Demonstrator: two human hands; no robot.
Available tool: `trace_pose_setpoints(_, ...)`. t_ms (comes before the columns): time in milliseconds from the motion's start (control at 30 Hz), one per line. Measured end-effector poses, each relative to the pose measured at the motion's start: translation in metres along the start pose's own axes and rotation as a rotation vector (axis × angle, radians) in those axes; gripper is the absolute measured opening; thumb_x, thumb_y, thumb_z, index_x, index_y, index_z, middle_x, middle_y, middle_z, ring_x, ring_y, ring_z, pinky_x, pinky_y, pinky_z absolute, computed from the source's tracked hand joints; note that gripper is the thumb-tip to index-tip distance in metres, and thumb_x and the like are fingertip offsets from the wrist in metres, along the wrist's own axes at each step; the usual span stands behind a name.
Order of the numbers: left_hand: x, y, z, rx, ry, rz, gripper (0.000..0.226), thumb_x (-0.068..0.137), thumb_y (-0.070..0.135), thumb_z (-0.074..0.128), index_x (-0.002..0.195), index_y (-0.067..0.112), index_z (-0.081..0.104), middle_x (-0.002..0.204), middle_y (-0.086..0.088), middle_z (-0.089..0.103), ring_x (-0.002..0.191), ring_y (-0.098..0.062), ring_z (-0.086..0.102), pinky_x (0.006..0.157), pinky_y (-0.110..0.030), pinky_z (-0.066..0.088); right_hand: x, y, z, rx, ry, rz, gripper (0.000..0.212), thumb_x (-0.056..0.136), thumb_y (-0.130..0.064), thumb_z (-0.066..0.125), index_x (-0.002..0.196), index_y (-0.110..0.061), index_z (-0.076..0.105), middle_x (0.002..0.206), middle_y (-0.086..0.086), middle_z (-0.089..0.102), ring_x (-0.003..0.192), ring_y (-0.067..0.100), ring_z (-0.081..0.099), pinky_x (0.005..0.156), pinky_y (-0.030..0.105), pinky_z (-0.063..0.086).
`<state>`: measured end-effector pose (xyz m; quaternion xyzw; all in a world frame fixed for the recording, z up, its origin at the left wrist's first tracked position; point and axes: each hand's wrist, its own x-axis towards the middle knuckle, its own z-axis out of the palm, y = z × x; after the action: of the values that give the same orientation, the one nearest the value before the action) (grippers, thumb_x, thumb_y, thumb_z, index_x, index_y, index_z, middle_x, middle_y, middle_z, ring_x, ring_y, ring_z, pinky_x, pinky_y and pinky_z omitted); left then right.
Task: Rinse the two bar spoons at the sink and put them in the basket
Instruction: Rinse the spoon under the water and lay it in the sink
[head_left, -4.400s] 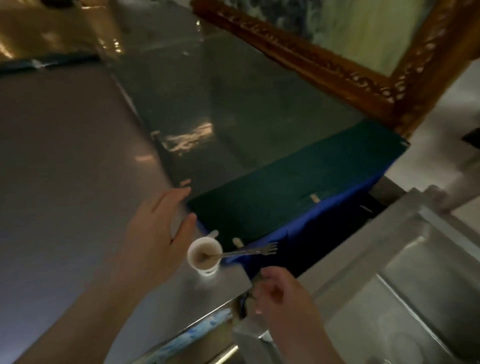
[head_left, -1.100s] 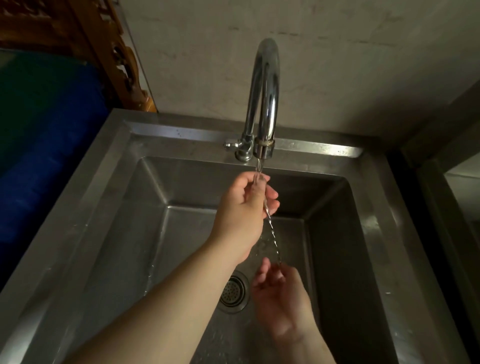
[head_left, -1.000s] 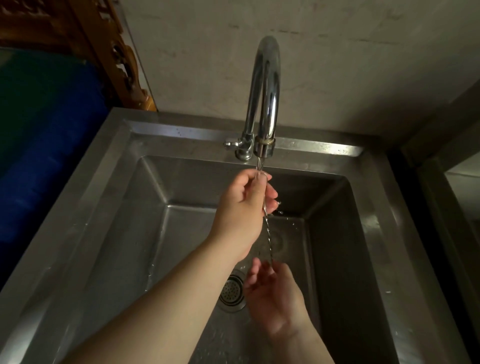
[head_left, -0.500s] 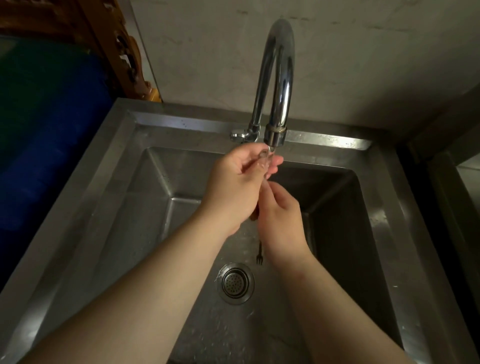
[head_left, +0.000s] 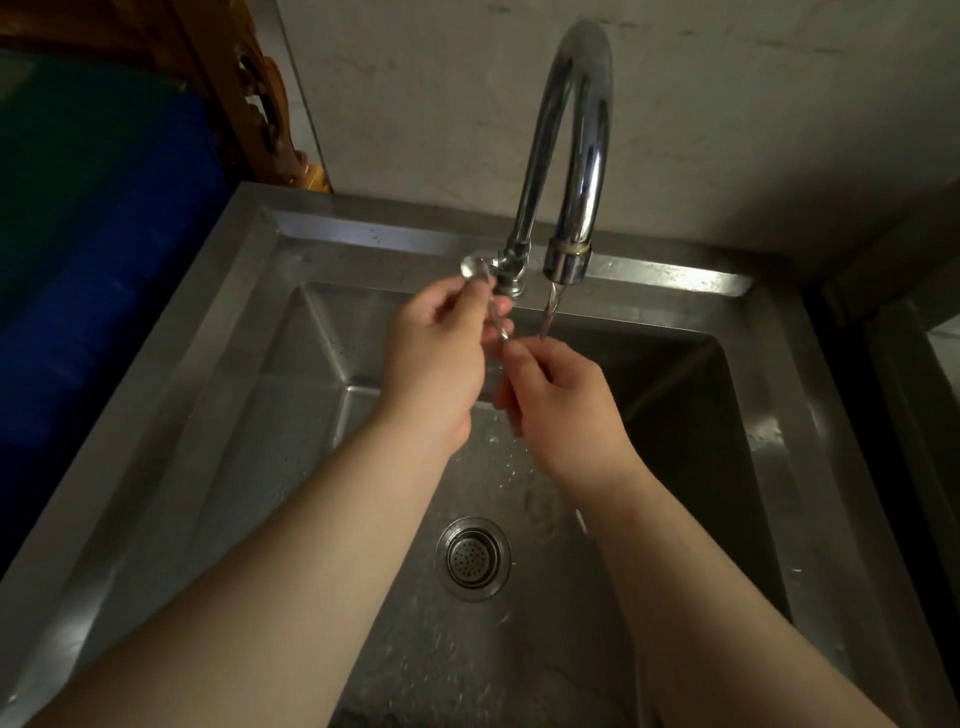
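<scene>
- Two bare hands over the basin: one left hand (head_left: 436, 364), one right hand (head_left: 563, 410), close together
- One bar spoon (head_left: 475, 270) that can be made out, its bowl sticking up above the left hand; whether a second spoon is hidden in the grips cannot be told
- One sink (head_left: 249, 322), a single steel basin
- One tap (head_left: 576, 156), a curved chrome spout
- One stream of water (head_left: 550, 306) falling from the spout
- One drain strainer (head_left: 472, 558) in the basin floor
</scene>
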<state>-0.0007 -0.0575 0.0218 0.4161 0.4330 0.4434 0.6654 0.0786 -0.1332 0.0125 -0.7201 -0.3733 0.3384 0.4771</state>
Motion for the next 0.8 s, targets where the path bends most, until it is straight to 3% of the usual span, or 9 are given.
trace_pose_setpoints(67, 0.001, -0.003, -0.003, -0.063, 0.061, -0.040, 0.016, 0.097, 0.021, 0.055, 0.089, 0.021, 0.068, 0.075, 0.007, 0.075, 0.067, -0.005, 0.068, 0.055, -0.016, 0.048, 0.001, 0.002, -0.003, -0.109, -0.013, 0.003, 0.033, 0.097, -0.033, 0.052, 0.075, -0.011, 0.065, 0.053, -0.007, 0.058, 0.047, 0.003, 0.049, 0.049, 0.024, 0.041)
trace_pose_setpoints(133, -0.003, -0.008, -0.005, -0.108, 0.080, -0.075, 0.015, 0.097, 0.023, 0.055, 0.091, 0.023, 0.068, 0.076, 0.008, 0.075, 0.068, -0.005, 0.067, 0.057, -0.018, 0.049, 0.002, -0.001, -0.005, -0.182, -0.011, -0.008, 0.032, 0.097, -0.035, 0.053, 0.078, -0.012, 0.067, 0.058, -0.003, 0.060, 0.052, 0.008, 0.051, 0.053, 0.029, 0.043)
trace_pose_setpoints(267, -0.015, -0.020, 0.002, -0.174, -0.027, -0.166, 0.012, 0.095, 0.016, 0.060, 0.088, 0.020, 0.069, 0.076, 0.001, 0.072, 0.070, -0.011, 0.065, 0.062, -0.024, 0.051, 0.007, -0.011, -0.013, -0.365, -0.011, -0.079, 0.031, 0.096, -0.035, 0.052, 0.077, -0.017, 0.067, 0.062, -0.002, 0.064, 0.054, 0.014, 0.057, 0.051, 0.030, 0.043)
trace_pose_setpoints(333, -0.019, -0.024, 0.004, -0.243, -0.065, -0.237, 0.015, 0.096, 0.014, 0.058, 0.084, 0.017, 0.068, 0.071, 0.001, 0.072, 0.064, -0.008, 0.066, 0.055, -0.020, 0.051, 0.008, -0.013, -0.018, -0.477, -0.038, -0.130, 0.030, 0.096, -0.032, 0.050, 0.073, -0.020, 0.064, 0.063, -0.004, 0.063, 0.057, 0.016, 0.058, 0.049, 0.029, 0.042)
trace_pose_setpoints(433, -0.018, -0.027, 0.004, -0.267, 0.005, -0.291, 0.022, 0.096, 0.015, 0.057, 0.077, 0.017, 0.067, 0.063, 0.004, 0.068, 0.054, -0.005, 0.060, 0.050, -0.017, 0.045, 0.006, -0.016, -0.021, -0.570, -0.090, -0.181, 0.033, 0.096, -0.026, 0.049, 0.063, -0.029, 0.054, 0.061, -0.007, 0.058, 0.056, 0.014, 0.054, 0.049, 0.029, 0.040)
trace_pose_setpoints(567, -0.019, -0.032, 0.001, -0.338, 0.163, -0.398, 0.021, 0.096, 0.018, 0.058, 0.076, 0.019, 0.064, 0.058, 0.009, 0.069, 0.054, -0.002, 0.063, 0.046, -0.014, 0.040, 0.012, -0.020, -0.032, -0.825, -0.156, -0.142, 0.029, 0.096, -0.039, 0.050, 0.084, -0.019, 0.068, 0.077, 0.003, 0.067, 0.071, 0.026, 0.063, 0.064, 0.038, 0.053)
trace_pose_setpoints(667, -0.019, -0.034, -0.004, -0.468, 0.229, -0.495, 0.011, 0.094, 0.019, 0.061, 0.083, 0.020, 0.064, 0.063, 0.008, 0.073, 0.058, -0.003, 0.069, 0.044, -0.015, 0.044, 0.015, -0.025, -0.039, -0.959, -0.166, -0.146, 0.029, 0.096, -0.045, 0.049, 0.090, -0.023, 0.068, 0.081, 0.002, 0.067, 0.074, 0.025, 0.063, 0.070, 0.039, 0.055)
trace_pose_setpoints(800, -0.021, -0.037, -0.011, -0.520, 0.293, -0.502, 0.011, 0.094, 0.017, 0.061, 0.083, 0.019, 0.063, 0.060, 0.007, 0.072, 0.053, -0.003, 0.068, 0.039, -0.013, 0.042, 0.017, -0.027, -0.046, -1.066, -0.180, -0.176, 0.022, 0.097, -0.039, 0.051, 0.097, -0.028, 0.070, 0.087, -0.003, 0.069, 0.081, 0.022, 0.063, 0.083, 0.044, 0.051)
